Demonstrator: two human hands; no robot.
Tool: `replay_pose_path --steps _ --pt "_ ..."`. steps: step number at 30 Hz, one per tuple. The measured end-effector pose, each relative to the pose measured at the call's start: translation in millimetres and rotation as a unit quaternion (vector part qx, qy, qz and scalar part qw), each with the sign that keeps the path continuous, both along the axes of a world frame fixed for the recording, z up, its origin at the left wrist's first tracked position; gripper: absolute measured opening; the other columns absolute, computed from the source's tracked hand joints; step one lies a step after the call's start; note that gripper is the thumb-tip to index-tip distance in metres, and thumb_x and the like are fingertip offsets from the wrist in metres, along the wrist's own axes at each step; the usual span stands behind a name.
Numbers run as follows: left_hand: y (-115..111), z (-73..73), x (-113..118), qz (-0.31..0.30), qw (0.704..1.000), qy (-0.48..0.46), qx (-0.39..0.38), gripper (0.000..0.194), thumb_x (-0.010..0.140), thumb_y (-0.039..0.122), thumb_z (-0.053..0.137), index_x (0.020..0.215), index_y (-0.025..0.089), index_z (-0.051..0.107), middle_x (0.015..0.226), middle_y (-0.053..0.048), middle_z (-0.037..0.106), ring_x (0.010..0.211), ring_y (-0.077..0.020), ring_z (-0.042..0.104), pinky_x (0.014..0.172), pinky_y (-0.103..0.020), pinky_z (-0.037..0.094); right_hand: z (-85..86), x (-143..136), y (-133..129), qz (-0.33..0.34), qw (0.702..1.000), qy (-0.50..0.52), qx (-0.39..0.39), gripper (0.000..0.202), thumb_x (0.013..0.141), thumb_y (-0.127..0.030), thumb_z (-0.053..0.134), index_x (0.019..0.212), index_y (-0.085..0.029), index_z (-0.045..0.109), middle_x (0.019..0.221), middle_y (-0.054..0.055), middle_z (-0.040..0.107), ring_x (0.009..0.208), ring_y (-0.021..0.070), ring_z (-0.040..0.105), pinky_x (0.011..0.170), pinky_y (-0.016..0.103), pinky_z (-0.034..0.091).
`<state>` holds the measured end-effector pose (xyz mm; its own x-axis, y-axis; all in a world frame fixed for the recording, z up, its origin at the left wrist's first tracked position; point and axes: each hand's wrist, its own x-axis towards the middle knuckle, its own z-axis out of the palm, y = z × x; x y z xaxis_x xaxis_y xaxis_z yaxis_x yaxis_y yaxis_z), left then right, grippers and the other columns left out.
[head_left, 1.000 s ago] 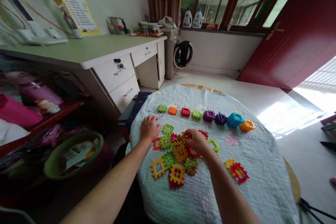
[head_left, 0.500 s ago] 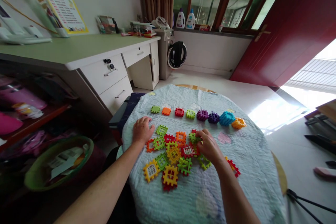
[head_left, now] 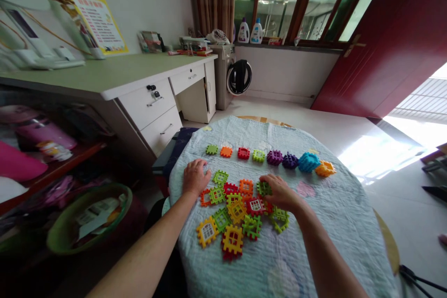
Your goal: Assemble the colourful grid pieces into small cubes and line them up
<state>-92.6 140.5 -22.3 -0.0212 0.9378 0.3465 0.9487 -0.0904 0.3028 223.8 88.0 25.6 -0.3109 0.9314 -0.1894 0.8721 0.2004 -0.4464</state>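
My left hand (head_left: 196, 177) rests on the cloth at the left of the loose pieces, its fingers slightly apart with nothing in them. At the right of the pile, my right hand (head_left: 279, 191) has its fingers closed on a green piece (head_left: 264, 188). Between the hands lie red, orange, yellow and green notched pieces, among them a yellow one (head_left: 232, 239) near the front and a red one with a white window (head_left: 255, 205). Behind them runs a row of sorted pieces and stacks, from a green piece (head_left: 211, 149) to a blue stack (head_left: 308, 162) and an orange stack (head_left: 325, 168).
A light blue cloth (head_left: 335, 223) covers the round table. To the left are a desk (head_left: 115, 72) with drawers and a green basket (head_left: 57, 233). Beyond stand a washing machine (head_left: 223, 74) and two detergent bottles. A red door (head_left: 363, 46) is at the right.
The view has shifted, so the scene sits a little lower and further right. The green piece at my right fingers now lies flatter and shows more clearly.
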Motion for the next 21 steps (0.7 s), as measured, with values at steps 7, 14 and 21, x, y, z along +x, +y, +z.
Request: replay_pose_path --steps 7,14,21 --pt "0.3 -2.1 -0.9 -0.002 1.0 -0.008 -0.001 0.024 0.08 0.026 0.057 0.102 0.02 0.061 0.115 -0.008 0.064 0.107 -0.0264 0.056 0.095 -0.039 0.043 4.8 -13.6 13.5 0.006 0.999 -0.013 0.045 0.053 0.066 -0.017 0.064 0.119 -0.019 0.059 0.113 0.009 0.058 0.101 0.0242 0.054 0.089 0.035 0.039" --pt "-0.1 0.0 -0.9 -0.005 1.0 -0.007 -0.011 0.024 0.08 0.027 0.056 0.103 0.02 0.061 0.115 -0.009 0.063 0.107 -0.0263 0.055 0.096 -0.039 0.042 -12.6 -63.9 51.3 -0.026 0.992 0.04 0.113 0.059 0.068 -0.018 0.068 0.125 -0.019 0.053 0.121 0.012 0.058 0.11 0.0269 0.053 0.093 0.039 0.042" --pt "-0.1 -1.1 -3.9 -0.017 0.999 -0.027 -0.01 0.023 0.08 0.027 0.057 0.102 0.02 0.061 0.116 -0.009 0.064 0.108 -0.0273 0.056 0.098 -0.041 0.042 -31.7 -42.9 40.5 -0.052 0.97 0.157 0.176 0.055 0.073 -0.026 0.065 0.127 -0.021 0.052 0.122 0.011 0.059 0.113 0.0245 0.057 0.097 0.04 0.045"
